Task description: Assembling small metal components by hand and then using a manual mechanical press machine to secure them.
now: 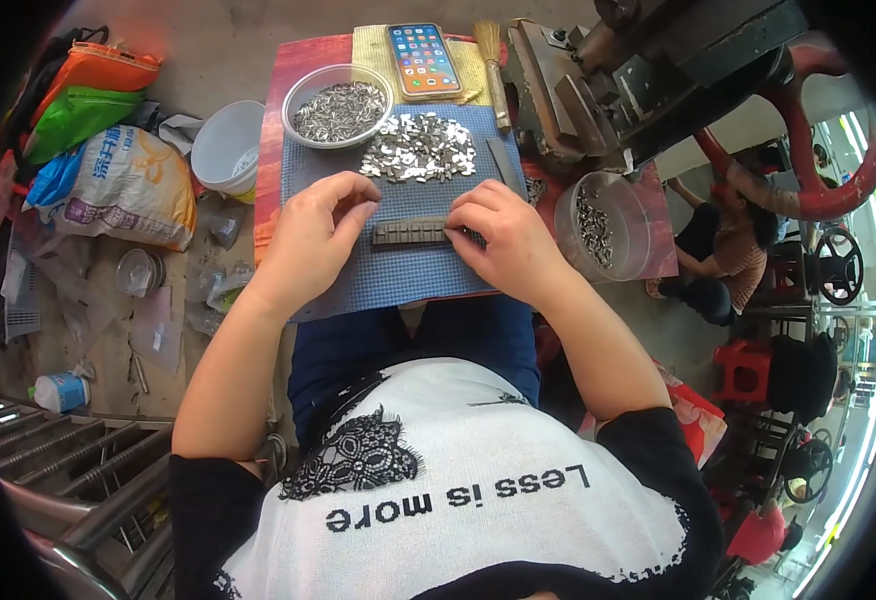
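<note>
A slotted metal bar (410, 232) lies crosswise on a blue textured mat (358, 272). My right hand (506, 238) is closed at the bar's right end, its fingertips covering part of it. Just left of the bar, my left hand (316, 235) is held with thumb and index finger almost together; whatever lies between them, if anything, is too small to make out. Beyond both hands spreads a pile of small flat metal pieces (420, 148). A round clear tub (292, 118) at the back left holds many thin metal pieces.
A phone (424, 62) with its screen lit rests on a yellow cloth (370, 45), beside a small brush (491, 70). A heavy press machine (598, 90) stands at the right, near a clear round container (630, 225) with metal bits. At left are a white bucket (226, 145) and bags (133, 190).
</note>
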Available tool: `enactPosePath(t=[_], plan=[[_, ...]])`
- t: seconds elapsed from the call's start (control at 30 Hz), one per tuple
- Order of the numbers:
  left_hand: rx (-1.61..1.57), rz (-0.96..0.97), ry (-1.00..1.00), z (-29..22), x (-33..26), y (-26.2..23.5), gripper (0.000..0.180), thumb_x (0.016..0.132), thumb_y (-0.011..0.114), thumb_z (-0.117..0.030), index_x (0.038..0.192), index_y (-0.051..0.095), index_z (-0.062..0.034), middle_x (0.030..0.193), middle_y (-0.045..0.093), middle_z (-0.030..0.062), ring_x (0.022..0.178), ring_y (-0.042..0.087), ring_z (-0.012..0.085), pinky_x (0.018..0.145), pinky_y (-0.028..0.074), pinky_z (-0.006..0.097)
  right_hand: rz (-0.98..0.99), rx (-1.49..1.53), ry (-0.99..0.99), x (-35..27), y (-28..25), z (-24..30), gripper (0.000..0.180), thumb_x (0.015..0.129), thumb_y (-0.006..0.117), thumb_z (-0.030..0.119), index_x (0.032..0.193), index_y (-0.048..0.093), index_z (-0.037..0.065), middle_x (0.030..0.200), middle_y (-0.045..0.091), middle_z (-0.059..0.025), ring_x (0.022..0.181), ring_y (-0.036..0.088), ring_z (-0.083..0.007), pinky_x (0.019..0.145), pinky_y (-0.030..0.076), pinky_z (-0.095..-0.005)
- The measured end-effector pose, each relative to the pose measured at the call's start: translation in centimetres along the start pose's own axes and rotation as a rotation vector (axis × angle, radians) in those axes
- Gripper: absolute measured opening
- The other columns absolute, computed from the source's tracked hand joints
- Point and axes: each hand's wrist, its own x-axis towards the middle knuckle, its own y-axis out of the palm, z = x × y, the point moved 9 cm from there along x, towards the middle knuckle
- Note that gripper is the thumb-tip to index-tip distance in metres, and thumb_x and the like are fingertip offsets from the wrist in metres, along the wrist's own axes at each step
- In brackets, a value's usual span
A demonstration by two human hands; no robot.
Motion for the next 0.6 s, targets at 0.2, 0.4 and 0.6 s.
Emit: enactPosePath(t=[0.2, 0.4, 0.6], plan=[[-0.034, -0.004, -0.029, 1.4, -0.3, -0.6, 0.009, 0.089, 0.068, -0.004, 0.096, 0.067, 0.0019, 0.088, 0.071, 0.0105, 0.081, 0.068, 0.0157, 0.076, 0.054, 0.029, 0.001, 0.065, 0.066, -0.2, -0.2, -0.6, 0.009, 0.08, 0.072, 0.005, 0.088, 0.069, 0.001, 0.088, 0.067, -0.0091, 0.09, 0.061, -0.0295, 0.081, 0.051, -0.0394], [0.048, 0.028, -0.006, 0.7, 0.0, 0.7, 0.01, 0.085, 0.071, -0.007, 0.092, 0.068, 0.0, 0.09, 0.07, 0.011, 0.091, 0.065, 0.0227, 0.083, 0.052, 0.034, -0.153, -0.056, 0.2, 1.8, 0.3, -4.7, 0.011, 0.082, 0.075, 0.01, 0.092, 0.072, 0.004, 0.087, 0.069, -0.0094, 0.089, 0.064, -0.0288, 0.08, 0.051, -0.0379], [0.211, 0.031, 0.215, -0.7, 0.0, 1.8, 0.012, 0.083, 0.07, -0.005, 0.092, 0.066, 0.0001, 0.096, 0.066, 0.0117, 0.104, 0.057, 0.0292, 0.093, 0.046, 0.038, -0.164, -0.079, 0.179, 2.4, 0.9, -5.1, 0.013, 0.084, 0.073, 0.012, 0.091, 0.068, 0.002, 0.089, 0.064, -0.0112, 0.092, 0.061, -0.0312, 0.083, 0.049, -0.039]])
